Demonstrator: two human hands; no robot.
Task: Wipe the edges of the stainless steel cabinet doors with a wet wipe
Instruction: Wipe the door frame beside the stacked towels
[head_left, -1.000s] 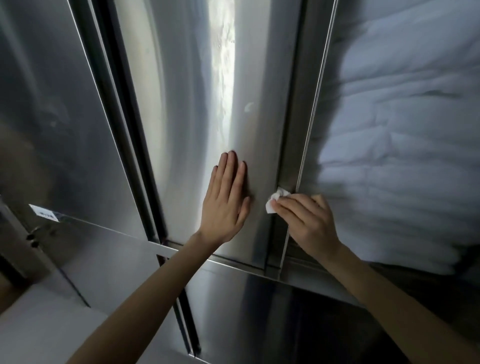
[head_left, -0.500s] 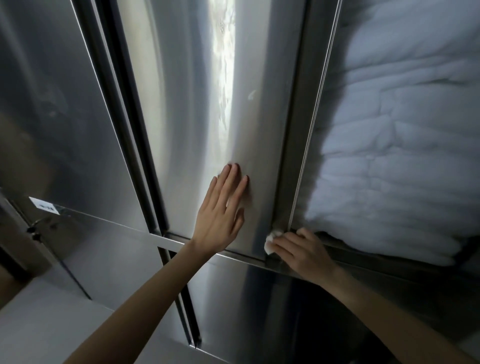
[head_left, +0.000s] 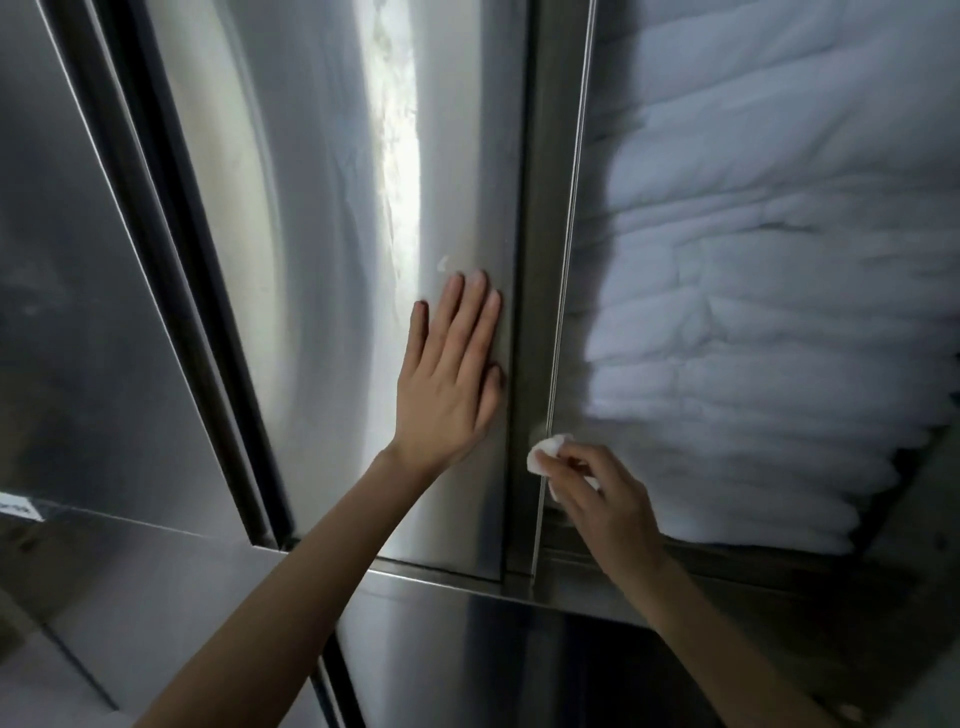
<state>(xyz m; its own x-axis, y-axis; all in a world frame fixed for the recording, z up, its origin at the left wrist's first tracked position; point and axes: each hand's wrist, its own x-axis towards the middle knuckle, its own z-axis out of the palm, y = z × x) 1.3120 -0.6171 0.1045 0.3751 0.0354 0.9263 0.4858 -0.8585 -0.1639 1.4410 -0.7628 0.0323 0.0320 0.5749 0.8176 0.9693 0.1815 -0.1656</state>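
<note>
A stainless steel cabinet door (head_left: 322, 260) fills the middle of the view, with a vertical steel edge strip (head_left: 545, 260) along its right side. My left hand (head_left: 449, 374) lies flat on the door, fingers together and pointing up, close to that edge. My right hand (head_left: 602, 493) pinches a small white wet wipe (head_left: 545, 460) and presses it against the thin seam of the edge, low on the door. To the right of the seam, another door panel (head_left: 769, 286) reflects a white quilted shape.
A second steel door (head_left: 78, 286) stands at the left behind a dark vertical gap (head_left: 197, 312). A horizontal steel rail (head_left: 467, 584) runs under the doors, with lower panels (head_left: 467, 665) beneath. A white label (head_left: 21, 506) sits at the far left.
My right hand slid the wipe down the seam, then came back up a little. My left hand shifted right and up, closer to the edge strip. The view moved nearer to the doors.
</note>
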